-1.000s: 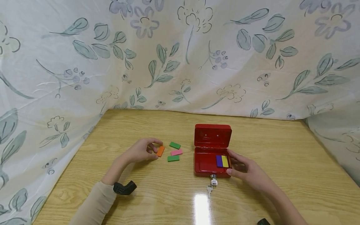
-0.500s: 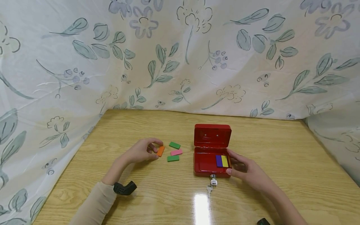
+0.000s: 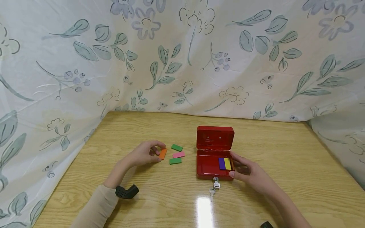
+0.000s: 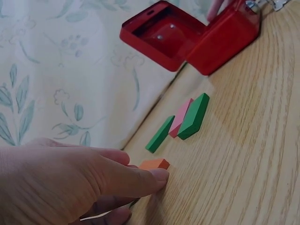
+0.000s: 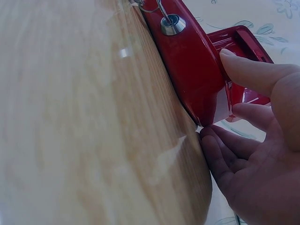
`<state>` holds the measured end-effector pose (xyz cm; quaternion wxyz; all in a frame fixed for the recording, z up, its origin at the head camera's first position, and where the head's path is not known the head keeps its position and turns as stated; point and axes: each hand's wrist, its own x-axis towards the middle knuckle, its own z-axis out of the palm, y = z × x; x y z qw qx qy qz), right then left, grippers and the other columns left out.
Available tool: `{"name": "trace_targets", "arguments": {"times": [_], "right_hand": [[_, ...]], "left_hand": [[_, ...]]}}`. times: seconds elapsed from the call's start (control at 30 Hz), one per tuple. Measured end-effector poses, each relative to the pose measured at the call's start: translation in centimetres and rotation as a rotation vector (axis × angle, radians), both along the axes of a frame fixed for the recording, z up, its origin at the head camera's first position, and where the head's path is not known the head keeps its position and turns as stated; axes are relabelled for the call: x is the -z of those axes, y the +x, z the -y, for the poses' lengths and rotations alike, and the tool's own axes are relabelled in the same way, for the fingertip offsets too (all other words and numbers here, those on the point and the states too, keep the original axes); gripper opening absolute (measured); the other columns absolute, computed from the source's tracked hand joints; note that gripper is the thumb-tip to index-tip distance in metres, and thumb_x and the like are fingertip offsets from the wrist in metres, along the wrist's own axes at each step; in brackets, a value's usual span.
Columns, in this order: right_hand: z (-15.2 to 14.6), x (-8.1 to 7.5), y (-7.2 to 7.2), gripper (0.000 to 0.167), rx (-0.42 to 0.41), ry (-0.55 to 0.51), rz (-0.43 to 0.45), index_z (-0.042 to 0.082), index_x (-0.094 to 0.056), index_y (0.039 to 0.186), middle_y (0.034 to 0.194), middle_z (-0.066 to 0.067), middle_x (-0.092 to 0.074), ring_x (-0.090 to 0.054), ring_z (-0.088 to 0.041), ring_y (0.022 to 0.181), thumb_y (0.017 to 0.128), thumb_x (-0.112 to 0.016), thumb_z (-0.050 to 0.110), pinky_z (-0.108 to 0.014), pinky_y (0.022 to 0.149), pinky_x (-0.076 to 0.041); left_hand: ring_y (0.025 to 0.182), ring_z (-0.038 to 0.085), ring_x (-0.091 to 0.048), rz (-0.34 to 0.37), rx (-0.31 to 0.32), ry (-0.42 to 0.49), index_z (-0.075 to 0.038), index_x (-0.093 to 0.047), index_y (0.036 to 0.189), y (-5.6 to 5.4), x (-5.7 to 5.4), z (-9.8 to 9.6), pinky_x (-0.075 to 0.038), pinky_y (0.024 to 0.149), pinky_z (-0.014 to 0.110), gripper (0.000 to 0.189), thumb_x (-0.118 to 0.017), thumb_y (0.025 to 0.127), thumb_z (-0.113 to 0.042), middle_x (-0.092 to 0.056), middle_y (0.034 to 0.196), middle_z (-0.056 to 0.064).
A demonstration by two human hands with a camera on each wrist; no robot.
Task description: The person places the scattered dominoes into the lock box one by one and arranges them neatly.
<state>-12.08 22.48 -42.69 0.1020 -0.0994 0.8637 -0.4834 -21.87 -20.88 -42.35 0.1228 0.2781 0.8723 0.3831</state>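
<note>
Left of the tabletop's (image 3: 165, 199) middle, nearer its left edge than its right, left hand (image 3: 144, 154) pinches the orange block (image 3: 163, 154) between thumb and fingers; thin piece, so a weak or off-centre pinch could let it slip or twist. Just right, lying loose: far green block (image 3: 177, 148), pink block (image 3: 178, 155), near green block (image 3: 175, 161); low fingers passing over could scatter them. Next, about midway between left and right edges, red box (image 3: 203, 176), lid (image 3: 215, 142) raised; a knock could drop it on fingers. Keys (image 3: 216, 184) at its front, toward the near edge, could snag a sleeve. Purple block (image 3: 221, 163) and yellow block (image 3: 227, 163), side by side inside, may slide if the box tips. Right hand (image 3: 251, 174) grips the box's right end, thumb at the front corner; pushing too hard could shove it left. Hard to see: left fingertips' contact, partly behind thumb; whether the orange strip (image 3: 232, 164) along the box's right wall is another block; right fingertips' hold on that wall; right forearm, cut off below.
</note>
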Motion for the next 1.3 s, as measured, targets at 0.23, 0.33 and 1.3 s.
{"name": "trace_targets", "arguments": {"times": [0.23,0.33,1.3], "right_hand": [[0.00,0.04,0.00,0.077,0.002,-0.006,-0.002,0.019,-0.037,0.156,0.152,-0.017,-0.043,-0.051,-0.038,0.128,0.090,-0.075,0.034,-0.052,0.099,-0.048],[-0.01,0.00,0.00,0.077,0.000,-0.002,-0.006,0.019,-0.037,0.156,0.152,-0.018,-0.043,-0.053,-0.037,0.126,0.091,-0.075,0.034,-0.051,0.098,-0.048],[-0.15,0.23,-0.08,0.076,-0.018,-0.012,-0.019,0.017,-0.038,0.156,0.152,-0.018,-0.043,-0.052,-0.037,0.125,0.091,-0.074,0.032,-0.051,0.099,-0.048]], "left_hand": [[0.093,0.018,-0.061,-0.021,0.013,-0.012,-0.006,-0.063,0.129,0.26,-0.28,-0.24,-0.053,0.082,0.034,0.047,-0.080,0.085,-0.006,-0.064,0.118,0.004],[0.093,0.018,-0.061,-0.022,0.024,-0.010,-0.005,-0.062,0.130,0.30,-0.31,-0.31,-0.053,0.082,0.034,0.047,-0.079,0.086,-0.006,-0.064,0.120,0.004],[0.095,0.019,-0.062,-0.047,0.044,0.043,-0.001,-0.062,0.130,0.41,-0.37,-0.16,-0.055,0.080,0.034,0.055,-0.084,0.083,-0.019,-0.066,0.117,0.005]]}}
